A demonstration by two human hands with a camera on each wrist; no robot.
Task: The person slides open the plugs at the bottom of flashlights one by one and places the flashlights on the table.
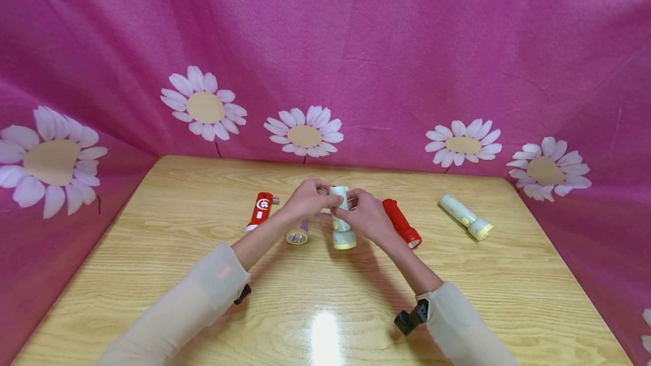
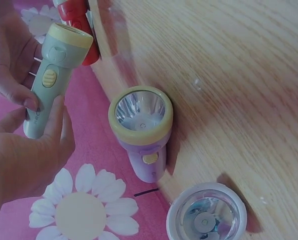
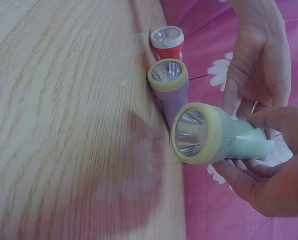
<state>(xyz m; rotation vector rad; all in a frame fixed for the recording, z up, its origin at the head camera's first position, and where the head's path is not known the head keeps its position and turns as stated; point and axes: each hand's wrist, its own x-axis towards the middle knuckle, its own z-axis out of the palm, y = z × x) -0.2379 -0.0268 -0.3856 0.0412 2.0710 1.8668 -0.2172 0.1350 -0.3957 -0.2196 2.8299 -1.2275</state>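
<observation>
Both hands hold a pale green flashlight [image 1: 341, 220] with a cream rim, its lens end toward the person. My left hand [image 1: 307, 199] pinches the narrow tail end from the left. From the right, my right hand [image 1: 368, 216] has its thumb and fingers around the body. A cream slide switch [image 2: 49, 78] shows on its side in the left wrist view. Close by the left hand, a purple flashlight [image 2: 148, 165] with a cream rim lies on the table, partly hidden by that hand in the head view.
On the wooden table [image 1: 305, 298] lie a red flashlight with a white rim [image 1: 261, 208] at left, a plain red flashlight [image 1: 399, 220] just right of the right hand, and another pale green flashlight [image 1: 464, 214] farther right. A pink daisy-print cloth [image 1: 386, 72] surrounds the table.
</observation>
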